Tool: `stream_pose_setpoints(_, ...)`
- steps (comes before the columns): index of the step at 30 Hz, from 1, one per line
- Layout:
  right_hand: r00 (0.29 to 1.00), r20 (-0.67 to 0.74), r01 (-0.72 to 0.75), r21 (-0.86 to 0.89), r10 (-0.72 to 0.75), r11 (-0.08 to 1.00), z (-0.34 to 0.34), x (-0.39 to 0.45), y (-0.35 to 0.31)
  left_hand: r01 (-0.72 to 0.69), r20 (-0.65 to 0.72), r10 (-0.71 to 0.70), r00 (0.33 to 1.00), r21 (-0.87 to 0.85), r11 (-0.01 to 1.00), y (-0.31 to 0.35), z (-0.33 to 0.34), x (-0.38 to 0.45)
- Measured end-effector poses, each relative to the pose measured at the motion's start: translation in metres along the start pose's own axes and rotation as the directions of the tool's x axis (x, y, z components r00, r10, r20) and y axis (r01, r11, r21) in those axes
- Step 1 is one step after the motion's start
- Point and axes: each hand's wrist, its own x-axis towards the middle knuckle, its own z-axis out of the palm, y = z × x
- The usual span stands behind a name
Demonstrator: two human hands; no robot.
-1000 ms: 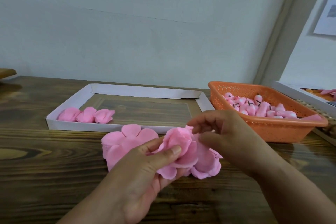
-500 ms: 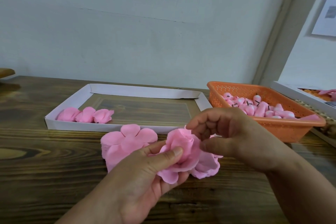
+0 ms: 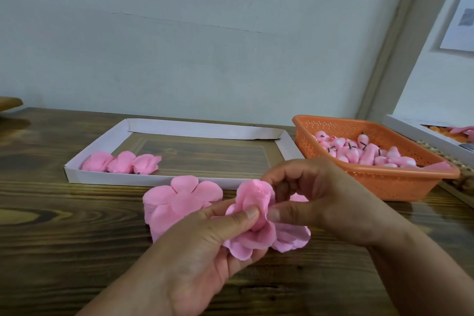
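Currently holds pink fabric flower [image 3: 254, 195] pinched in left hand [image 3: 200, 259], axis upright, with right hand [image 3: 331, 200] touching its right side, pinching upper petals.

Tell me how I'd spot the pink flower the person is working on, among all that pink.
On the wooden table, look in front of the white cardboard tray, left of the orange basket. The flower is pinched between the left hand and right hand. Unlike the flat petal stack beside it, its petals are bunched into a bloom.
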Motion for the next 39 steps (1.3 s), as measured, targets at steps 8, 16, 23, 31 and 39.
stream_pose_setpoints(8,1.000,0.017,0.015,0.035,-0.016,0.999,0.001,0.005,0.001,0.041,-0.039,-0.038,0.998,0.084,0.996,-0.001,0.000,0.003)
stream_pose_setpoints(16,0.994,0.033,-0.103,0.039,0.101,0.994,-0.004,0.023,0.002,-0.051,-0.098,0.078,0.992,0.253,0.966,0.003,-0.004,0.013)
stream_pose_setpoints(23,0.998,-0.037,-0.048,-0.038,0.046,0.998,-0.002,0.027,0.005,-0.092,-0.128,0.122,0.984,0.224,0.970,0.003,-0.005,0.020)
stream_pose_setpoints(31,0.996,-0.086,-0.035,-0.022,0.033,0.999,0.001,0.024,0.009,-0.115,-0.127,0.160,0.979,0.310,0.944,0.000,-0.009,0.021)
stream_pose_setpoints(39,0.988,-0.144,-0.060,0.000,0.060,0.998,0.003,0.019,0.015,-0.169,-0.292,0.238,0.926,0.243,0.955,-0.007,-0.003,0.018)
